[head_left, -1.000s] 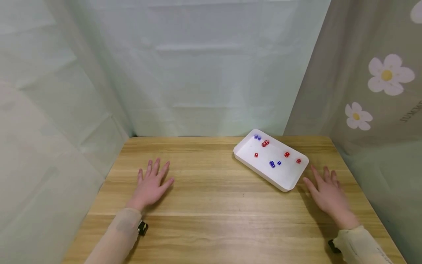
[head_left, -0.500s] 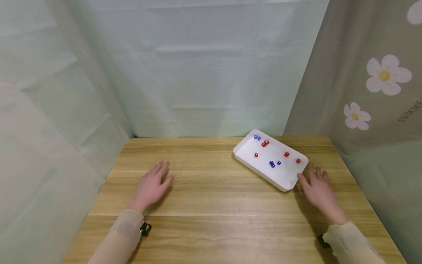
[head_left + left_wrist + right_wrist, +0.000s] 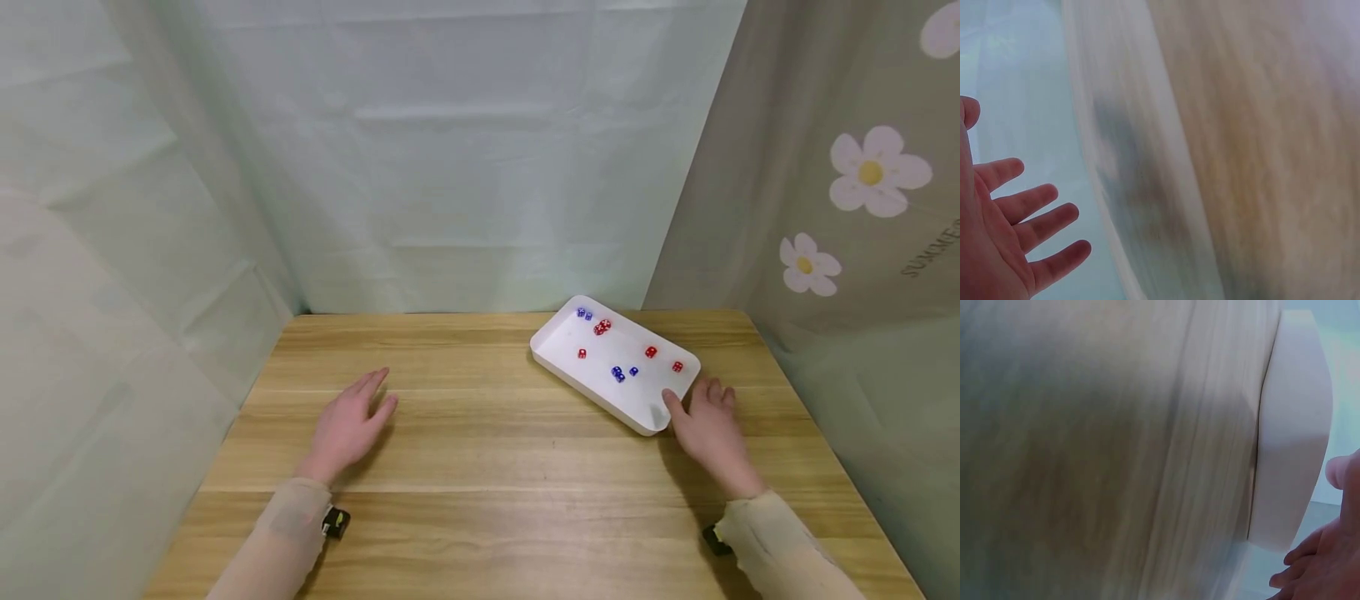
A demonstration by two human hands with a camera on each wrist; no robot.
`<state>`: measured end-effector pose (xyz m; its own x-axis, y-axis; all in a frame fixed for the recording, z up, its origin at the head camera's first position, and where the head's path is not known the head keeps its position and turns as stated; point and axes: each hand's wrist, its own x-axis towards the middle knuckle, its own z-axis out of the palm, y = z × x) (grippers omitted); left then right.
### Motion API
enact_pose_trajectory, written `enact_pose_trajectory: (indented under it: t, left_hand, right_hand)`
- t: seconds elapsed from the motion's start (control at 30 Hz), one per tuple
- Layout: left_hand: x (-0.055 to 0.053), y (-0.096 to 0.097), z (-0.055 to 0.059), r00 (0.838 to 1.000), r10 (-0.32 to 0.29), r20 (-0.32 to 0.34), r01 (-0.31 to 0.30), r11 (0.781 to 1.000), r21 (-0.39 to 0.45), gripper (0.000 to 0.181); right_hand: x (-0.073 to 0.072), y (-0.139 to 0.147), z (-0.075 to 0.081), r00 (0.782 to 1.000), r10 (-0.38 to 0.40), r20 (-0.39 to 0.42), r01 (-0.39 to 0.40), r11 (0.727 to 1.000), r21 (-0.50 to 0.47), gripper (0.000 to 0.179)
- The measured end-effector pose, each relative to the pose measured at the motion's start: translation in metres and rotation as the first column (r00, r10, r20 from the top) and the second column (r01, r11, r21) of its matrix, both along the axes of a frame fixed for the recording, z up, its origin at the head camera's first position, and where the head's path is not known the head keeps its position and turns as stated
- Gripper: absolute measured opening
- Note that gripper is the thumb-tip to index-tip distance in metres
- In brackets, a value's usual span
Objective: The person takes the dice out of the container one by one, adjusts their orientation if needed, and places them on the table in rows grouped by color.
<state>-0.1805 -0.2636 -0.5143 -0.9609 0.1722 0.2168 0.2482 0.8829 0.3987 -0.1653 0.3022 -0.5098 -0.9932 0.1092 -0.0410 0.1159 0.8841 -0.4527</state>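
A white rectangular tray (image 3: 588,393) lies slanted on the wooden table, holding several red dice (image 3: 651,352) and several blue dice (image 3: 617,372). At its right end is my right hand (image 3: 711,433), thumb over the near right corner and the other fingers along the outside. In the right wrist view a small gap shows between the thumb and the tray wall (image 3: 1291,437); whether the fingertips touch the tray cannot be told. My left hand (image 3: 345,432) hovers over the left part of the table, fingers extended and holding nothing; the left wrist view shows the fingers (image 3: 1047,225) spread apart.
The wooden table (image 3: 480,483) has a pale curtain (image 3: 465,167) along its back edge and on the left. A grey-brown curtain with white flowers (image 3: 879,172) hangs on the right. Each wrist carries a small black device (image 3: 336,522).
My right hand has moved left to the tray's right end, its thumb coming over the corner. The left hand has turned slightly, its fingers closer together. Tray and dice stay in place.
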Motion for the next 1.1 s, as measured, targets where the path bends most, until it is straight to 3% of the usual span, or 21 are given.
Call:
enact_pose_trajectory:
  t: [0.17,0.47,0.93,1.1]
  left_hand:
    - [0.000,0.001,-0.001,1.000,0.003,0.016,-0.003,1.000,0.012,0.062]
    - [0.000,0.003,-0.005,1.000,0.004,0.019,-0.004,0.999,0.038,0.069]
    - [0.002,0.005,-0.003,0.999,-0.002,0.046,0.000,0.999,0.046,0.071]
    - [0.003,0.005,-0.005,0.999,0.002,0.046,-0.003,0.999,0.040,0.071]
  right_hand:
    - [-0.003,-0.007,-0.003,0.999,-0.018,-0.046,0.019,0.999,0.026,0.094]
    - [0.000,-0.011,-0.005,0.998,-0.062,-0.018,0.063,0.997,0.047,0.093]
    - [0.000,-0.011,-0.008,0.997,-0.028,-0.072,0.035,0.994,0.106,0.086]
    - [-0.001,-0.015,-0.008,0.997,0.022,-0.077,-0.011,0.989,0.146,0.081]
